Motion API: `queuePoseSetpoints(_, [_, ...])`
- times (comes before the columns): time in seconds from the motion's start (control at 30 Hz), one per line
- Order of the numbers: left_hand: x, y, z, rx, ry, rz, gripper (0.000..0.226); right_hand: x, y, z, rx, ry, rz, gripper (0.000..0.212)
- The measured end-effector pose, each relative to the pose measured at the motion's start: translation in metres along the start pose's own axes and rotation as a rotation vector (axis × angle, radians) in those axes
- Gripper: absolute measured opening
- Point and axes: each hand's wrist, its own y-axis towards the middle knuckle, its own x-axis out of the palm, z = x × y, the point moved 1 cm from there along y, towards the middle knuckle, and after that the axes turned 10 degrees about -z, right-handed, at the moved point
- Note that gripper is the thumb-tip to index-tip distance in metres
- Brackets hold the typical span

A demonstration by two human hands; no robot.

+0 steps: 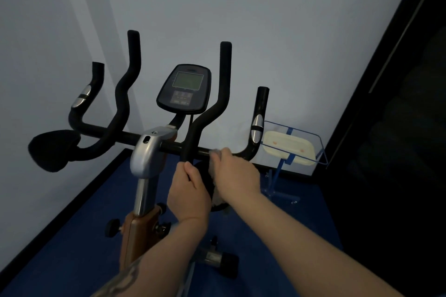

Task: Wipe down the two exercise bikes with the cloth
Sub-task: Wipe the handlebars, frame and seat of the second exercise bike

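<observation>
Left hand (190,190) closed around bike (147,157) handlebar at 6 o'clock of console (184,89); right hand (237,175) gripping cloth (214,166) against bar, 3 o'clock of left.

Cloth (215,177) mostly hidden behind right hand (237,175).

Dark blue floor (277,229) meets the pale walls; the black-and-silver exercise bike (147,159) stands on it near the left wall, and a blue-legged clear stand (280,176) occupies the far right corner.
</observation>
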Motion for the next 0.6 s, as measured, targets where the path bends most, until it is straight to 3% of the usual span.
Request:
queuePoseSetpoints(0.1, [0.000, 0.000, 0.000, 0.004, 0.001, 0.005, 0.036, 0.004, -0.012, 0.010, -0.018, -0.064, 0.002, 0.038])
queuePoseSetpoints(0.17, [0.000, 0.001, -0.001, -0.002, 0.017, 0.021, 0.036, -0.006, 0.006, 0.008, -0.073, -0.151, -0.113, 0.030])
queuePoseSetpoints(0.27, [0.002, 0.000, -0.001, 0.003, 0.028, 0.036, 0.034, -0.018, 0.028, 0.000, -0.067, -0.113, -0.270, 0.034])
queuePoseSetpoints(0.4, [0.002, 0.000, -0.001, 0.013, 0.027, 0.018, 0.036, 0.003, -0.009, 0.007, -0.029, -0.083, 0.009, 0.031])
queuePoseSetpoints(0.6, [0.003, 0.000, -0.001, 0.012, 0.030, 0.032, 0.037, -0.014, 0.018, 0.007, -0.038, -0.056, -0.213, 0.030])
